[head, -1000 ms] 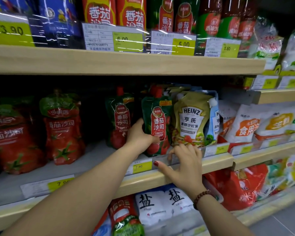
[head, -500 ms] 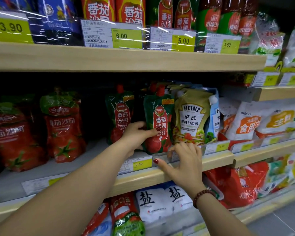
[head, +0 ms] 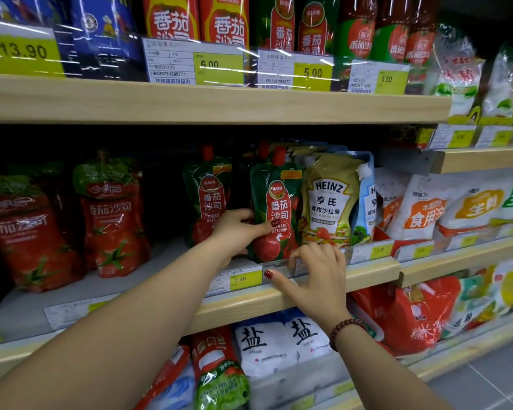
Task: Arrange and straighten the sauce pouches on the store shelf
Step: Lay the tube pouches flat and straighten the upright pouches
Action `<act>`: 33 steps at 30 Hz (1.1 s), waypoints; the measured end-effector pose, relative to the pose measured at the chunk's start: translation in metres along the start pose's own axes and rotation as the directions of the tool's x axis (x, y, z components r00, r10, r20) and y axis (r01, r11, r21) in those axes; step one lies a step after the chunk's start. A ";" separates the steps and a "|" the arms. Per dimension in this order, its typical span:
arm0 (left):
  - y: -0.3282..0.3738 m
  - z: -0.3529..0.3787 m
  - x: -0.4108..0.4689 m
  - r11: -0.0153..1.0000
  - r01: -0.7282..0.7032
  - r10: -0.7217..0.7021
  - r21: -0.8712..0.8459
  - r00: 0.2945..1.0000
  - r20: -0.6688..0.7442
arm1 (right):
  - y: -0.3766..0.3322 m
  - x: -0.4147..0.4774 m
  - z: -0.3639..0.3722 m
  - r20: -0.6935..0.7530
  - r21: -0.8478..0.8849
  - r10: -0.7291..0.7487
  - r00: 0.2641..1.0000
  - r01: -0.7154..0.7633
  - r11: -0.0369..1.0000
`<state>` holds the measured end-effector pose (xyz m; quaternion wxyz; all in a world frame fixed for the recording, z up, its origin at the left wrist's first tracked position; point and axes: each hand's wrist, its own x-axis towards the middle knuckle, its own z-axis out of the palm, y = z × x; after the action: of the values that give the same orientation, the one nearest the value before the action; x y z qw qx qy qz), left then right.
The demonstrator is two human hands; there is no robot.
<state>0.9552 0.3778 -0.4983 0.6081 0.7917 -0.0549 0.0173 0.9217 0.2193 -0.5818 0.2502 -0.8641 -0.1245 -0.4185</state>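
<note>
A green tomato ketchup pouch (head: 279,199) with a red cap stands upright near the front of the middle shelf (head: 370,272). My left hand (head: 239,229) grips its left edge, thumb across the front. A second green ketchup pouch (head: 208,193) stands just left of it, further back. A yellow Heinz salad sauce pouch (head: 330,202) touches the held pouch on the right, with a blue Heinz pouch (head: 367,202) behind it. My right hand (head: 316,270) rests its fingertips on the clear price rail below the Heinz pouch, thumb stretched left.
Red ketchup pouches (head: 113,220) lean at the left of the same shelf. White starch bags (head: 421,214) fill the right side. The upper shelf (head: 219,103) hangs close overhead with bottles and price tags. Salt bags (head: 279,344) lie on the shelf below.
My left thumb has come round onto the front of the green pouch, which now stands slightly straighter. My right hand has stayed on the price rail.
</note>
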 end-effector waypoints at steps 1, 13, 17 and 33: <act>0.002 -0.001 -0.002 0.999 -0.004 0.005 0.053 1.000 -0.018 | 0.000 0.001 -0.001 0.005 0.000 0.002 1.000 -0.002 1.000; -0.001 -0.012 -0.050 0.952 -0.052 0.088 0.301 0.991 -0.106 | 0.004 0.013 -0.034 0.299 0.078 -0.050 0.953 0.028 0.997; -0.005 0.001 -0.058 0.926 -0.125 0.174 0.356 0.979 -0.109 | 0.017 0.004 -0.061 0.174 0.185 -0.038 0.984 0.005 0.983; -0.022 0.042 -0.068 0.704 -0.259 0.508 0.661 0.835 -0.214 | 0.095 -0.104 -0.062 0.374 -0.105 0.304 0.876 -0.285 0.953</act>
<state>0.8885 0.3471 -0.5364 0.3018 0.8946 -0.0942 0.3159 0.8561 0.1053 -0.6623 0.2614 -0.9439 -0.0288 -0.1999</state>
